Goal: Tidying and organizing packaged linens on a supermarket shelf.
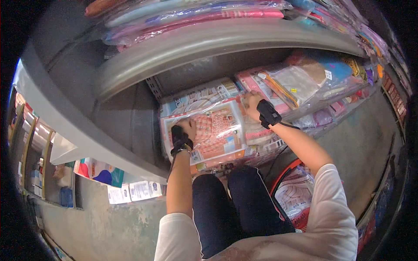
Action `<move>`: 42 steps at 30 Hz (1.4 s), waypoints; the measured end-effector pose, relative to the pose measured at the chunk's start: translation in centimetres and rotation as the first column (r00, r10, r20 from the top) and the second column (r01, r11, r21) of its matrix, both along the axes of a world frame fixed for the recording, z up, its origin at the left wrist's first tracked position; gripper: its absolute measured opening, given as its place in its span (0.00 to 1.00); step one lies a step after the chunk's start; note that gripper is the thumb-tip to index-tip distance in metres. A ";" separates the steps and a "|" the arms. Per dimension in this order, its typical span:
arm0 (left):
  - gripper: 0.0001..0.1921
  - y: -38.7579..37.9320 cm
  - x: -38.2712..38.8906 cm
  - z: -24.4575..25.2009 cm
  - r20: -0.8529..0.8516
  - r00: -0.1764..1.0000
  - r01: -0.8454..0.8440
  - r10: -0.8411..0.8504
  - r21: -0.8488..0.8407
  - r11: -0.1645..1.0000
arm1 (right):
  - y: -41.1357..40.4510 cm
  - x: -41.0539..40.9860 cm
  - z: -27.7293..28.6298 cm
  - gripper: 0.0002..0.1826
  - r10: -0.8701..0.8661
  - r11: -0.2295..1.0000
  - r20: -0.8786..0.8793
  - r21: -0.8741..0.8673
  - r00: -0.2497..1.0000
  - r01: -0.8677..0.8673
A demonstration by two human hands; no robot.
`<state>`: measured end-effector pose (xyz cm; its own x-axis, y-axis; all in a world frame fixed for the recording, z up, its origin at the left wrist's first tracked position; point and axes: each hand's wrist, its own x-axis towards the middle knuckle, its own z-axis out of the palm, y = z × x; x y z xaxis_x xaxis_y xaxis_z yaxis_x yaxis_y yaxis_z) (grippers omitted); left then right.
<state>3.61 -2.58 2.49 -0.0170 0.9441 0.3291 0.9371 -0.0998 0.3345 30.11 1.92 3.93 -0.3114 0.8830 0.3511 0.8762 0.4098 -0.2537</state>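
My left hand (187,128) rests on the left part of a plastic-wrapped package (222,130) with a red and white checked print, on a low shelf. At that package's upper right corner is my right hand (251,102), its fingers bent and partly blurred; whether it grips the edge is unclear. Behind it lies another wrapped package (202,98) with a blue and white picture. Pink wrapped packages (253,83) lie just beyond my right hand. Both wrists carry black strapped devices.
A grey metal shelf edge (209,39) curves above my hands, with stacked wrapped textiles (202,24) on it. More bagged goods (303,81) lie to the right. A red-rimmed basket (294,191) with wrapped goods stands beside my right leg. White packs (135,192) lie at the lower left.
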 end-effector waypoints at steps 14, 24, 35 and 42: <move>0.18 2.5 0.1 -7.6 -0.853 0.477 -0.176 0.210 0.142 0.974 | 3.7 -3.4 -4.0 0.09 -0.024 0.993 -0.012 0.118 1.000 0.025; 0.28 4.5 -0.8 -8.8 -0.629 0.776 -0.162 0.045 -0.129 0.978 | 5.9 -0.9 -3.3 0.15 -0.148 0.980 -0.042 0.128 0.988 0.152; 0.15 3.0 0.2 -6.1 -0.272 0.947 -0.183 0.169 -0.026 0.983 | -6.2 3.8 -2.2 0.12 0.070 0.930 -0.059 -0.356 0.996 -0.087; 0.15 3.3 0.0 -6.0 0.093 0.957 -0.286 0.275 0.462 0.840 | -7.6 5.1 -8.0 0.12 0.239 0.904 0.086 -0.383 0.967 -0.189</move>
<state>3.59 0.72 -3.52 -0.2702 0.6340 0.7246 0.9416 0.0170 0.3362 35.20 -5.65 -4.12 -0.5274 0.8486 -0.0421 0.8131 0.4897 -0.3147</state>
